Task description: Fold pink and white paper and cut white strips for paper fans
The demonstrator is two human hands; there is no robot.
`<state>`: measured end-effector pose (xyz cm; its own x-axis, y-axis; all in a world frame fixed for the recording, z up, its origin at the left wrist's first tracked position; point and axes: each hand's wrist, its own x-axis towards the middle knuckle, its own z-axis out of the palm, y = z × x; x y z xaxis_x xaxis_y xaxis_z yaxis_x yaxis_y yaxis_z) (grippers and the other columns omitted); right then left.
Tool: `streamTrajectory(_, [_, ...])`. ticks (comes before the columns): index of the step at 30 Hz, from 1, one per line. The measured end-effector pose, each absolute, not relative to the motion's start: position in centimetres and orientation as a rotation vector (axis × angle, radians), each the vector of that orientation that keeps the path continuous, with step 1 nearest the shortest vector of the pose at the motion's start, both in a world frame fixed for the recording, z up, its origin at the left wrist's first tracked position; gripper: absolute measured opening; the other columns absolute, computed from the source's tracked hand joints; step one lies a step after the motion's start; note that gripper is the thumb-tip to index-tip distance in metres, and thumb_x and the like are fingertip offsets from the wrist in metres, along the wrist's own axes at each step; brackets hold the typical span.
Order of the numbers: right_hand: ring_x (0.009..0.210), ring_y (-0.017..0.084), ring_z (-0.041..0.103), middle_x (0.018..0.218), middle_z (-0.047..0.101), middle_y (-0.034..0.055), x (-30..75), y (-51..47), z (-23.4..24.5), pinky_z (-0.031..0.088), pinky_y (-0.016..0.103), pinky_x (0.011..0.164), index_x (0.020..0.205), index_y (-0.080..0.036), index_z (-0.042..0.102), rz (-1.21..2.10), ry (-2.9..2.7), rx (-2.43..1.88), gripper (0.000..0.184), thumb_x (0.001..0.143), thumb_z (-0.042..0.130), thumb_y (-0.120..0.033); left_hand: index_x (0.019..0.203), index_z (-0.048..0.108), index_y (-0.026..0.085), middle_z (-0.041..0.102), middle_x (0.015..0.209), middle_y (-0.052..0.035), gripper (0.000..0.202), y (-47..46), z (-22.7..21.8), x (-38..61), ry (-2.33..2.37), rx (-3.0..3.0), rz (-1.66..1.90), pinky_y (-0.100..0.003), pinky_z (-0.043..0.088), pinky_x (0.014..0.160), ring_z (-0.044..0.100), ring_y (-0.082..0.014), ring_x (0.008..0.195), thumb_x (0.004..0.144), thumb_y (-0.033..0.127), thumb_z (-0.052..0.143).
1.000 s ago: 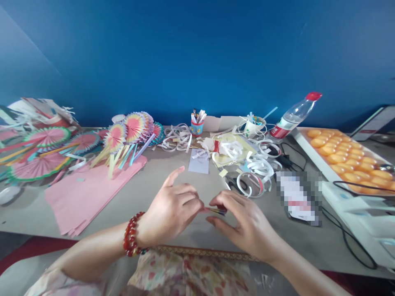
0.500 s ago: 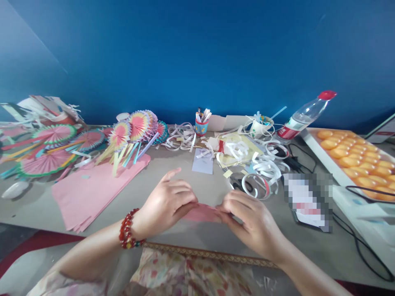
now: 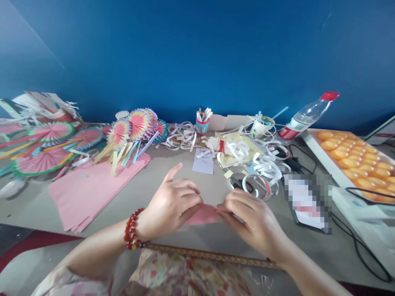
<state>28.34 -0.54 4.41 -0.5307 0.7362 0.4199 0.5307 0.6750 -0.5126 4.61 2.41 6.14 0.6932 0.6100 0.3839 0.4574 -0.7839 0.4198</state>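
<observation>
A small piece of pink paper (image 3: pixel 202 215) is held low over the grey table, near its front edge. My left hand (image 3: pixel 174 201), with a red bead bracelet on the wrist, pinches the paper's left part while the index finger points up and away. At the paper's right end, my right hand (image 3: pixel 251 216) grips it between thumb and fingers. Part of the paper is hidden behind my left fingers. A stack of pink paper sheets (image 3: pixel 89 193) lies to the left, under several pleated paper fans (image 3: pixel 138 125) with coloured strips.
Curled white paper strips (image 3: pixel 237 150) and a tape roll (image 3: pixel 256 186) lie beyond my hands. Behind them stand a pen cup (image 3: pixel 202 126) and a tilted bottle (image 3: pixel 305 117). On the right are a phone (image 3: pixel 308 205), a black cable (image 3: pixel 358 242) and a box with orange bumps (image 3: pixel 354 156).
My left hand has shifted slightly right along the pink paper, closer to my right hand. The right hand has barely moved and keeps its grip.
</observation>
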Motion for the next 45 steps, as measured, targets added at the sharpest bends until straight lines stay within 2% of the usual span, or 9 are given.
streamTrajectory(3, [0.067,0.015,0.047,0.071,0.052,0.002,28.3,-0.5,4.5,0.035,0.028,0.063,0.076,-0.019,0.053,0.416,-2.269,-0.972,0.02,0.096,0.049,-0.016,0.086,0.066,0.021,0.072,0.081,0.0008,0.022,2.4,5.9,4.6,0.825,2.628,0.765,-0.048,0.009,0.12,0.067,-0.0143,0.091,0.097,0.018,0.047])
streamTrajectory(9, [0.067,0.016,0.051,0.073,0.056,0.0026,28.6,-0.5,4.9,0.04,0.028,0.066,0.079,-0.021,0.055,0.38,-2.259,-0.972,0.018,0.095,0.049,-0.015,0.105,0.065,0.022,0.072,0.1,-0.0019,0.015,2.9,5.8,3.0,0.94,2.562,0.592,-0.044,0.016,0.117,0.066,-0.0149,0.096,0.096,0.031,0.056])
streamTrajectory(17, [0.068,0.016,0.053,0.073,0.057,0.0026,28.5,-0.4,5.1,0.041,0.027,0.065,0.08,-0.021,0.057,0.412,-2.249,-0.967,0.018,0.095,0.048,-0.015,0.087,0.068,0.022,0.073,0.089,0.0002,0.021,2.6,5.6,2.8,0.914,2.546,0.729,-0.045,0.015,0.119,0.069,-0.0118,0.085,0.098,0.023,0.049])
streamTrajectory(21, [0.067,0.016,0.053,0.073,0.058,0.0028,28.4,-0.4,5.2,0.042,0.027,0.065,0.08,-0.021,0.058,0.412,-2.25,-0.968,0.019,0.095,0.048,-0.015,0.085,0.067,0.022,0.074,0.086,-0.0003,0.022,2.6,5.5,2.9,0.896,2.529,0.752,-0.046,0.014,0.119,0.069,-0.0131,0.087,0.098,0.022,0.049])
streamTrajectory(24, [0.067,0.016,0.053,0.073,0.058,0.0028,28.6,-0.4,5.1,0.042,0.027,0.065,0.081,-0.021,0.058,0.388,-2.242,-0.958,0.017,0.094,0.049,-0.015,0.095,0.067,0.023,0.074,0.095,-0.0015,0.014,3.0,5.3,2.3,0.889,2.503,0.658,-0.043,0.02,0.117,0.068,-0.0148,0.095,0.096,0.028,0.054])
streamTrajectory(28, [0.068,0.016,0.054,0.073,0.058,0.0025,29.0,-0.4,4.9,0.043,0.027,0.064,0.082,-0.022,0.058,0.394,-2.205,-0.973,0.017,0.094,0.049,-0.015,0.11,0.065,0.023,0.073,0.104,-0.0045,0.022,3.5,4.9,1.3,0.941,2.507,0.663,-0.042,0.028,0.113,0.067,-0.0176,0.099,0.093,0.037,0.06])
streamTrajectory(34, [0.069,0.016,0.055,0.074,0.058,0.0025,29.3,-0.4,4.5,0.043,0.027,0.065,0.081,-0.021,0.059,0.455,-2.186,-0.999,0.016,0.094,0.051,-0.014,0.091,0.067,0.021,0.074,0.087,-0.0015,0.022,3.8,4.9,1.0,0.871,2.513,0.723,-0.042,0.029,0.113,0.069,-0.0127,0.082,0.1,0.027,0.048])
streamTrajectory(38, [0.069,0.016,0.055,0.075,0.059,0.0022,29.5,-0.4,4.2,0.042,0.026,0.064,0.082,-0.021,0.058,0.495,-2.178,-1.013,0.014,0.093,0.052,-0.015,0.092,0.067,0.021,0.073,0.087,-0.0011,0.02,4.2,4.9,0.9,0.838,2.526,0.746,-0.043,0.028,0.114,0.069,-0.0126,0.084,0.099,0.025,0.049])
streamTrajectory(45, [0.065,0.014,0.054,0.071,0.056,0.0001,29.7,-0.9,3.9,0.04,0.024,0.06,0.081,-0.021,0.056,0.615,-2.086,-1.065,0.014,0.094,0.051,-0.018,0.102,0.067,0.022,0.073,0.095,-0.0017,0.014,5.3,4.5,-0.1,0.771,2.392,0.755,-0.04,0.035,0.112,0.068,-0.0142,0.093,0.096,0.024,0.054])
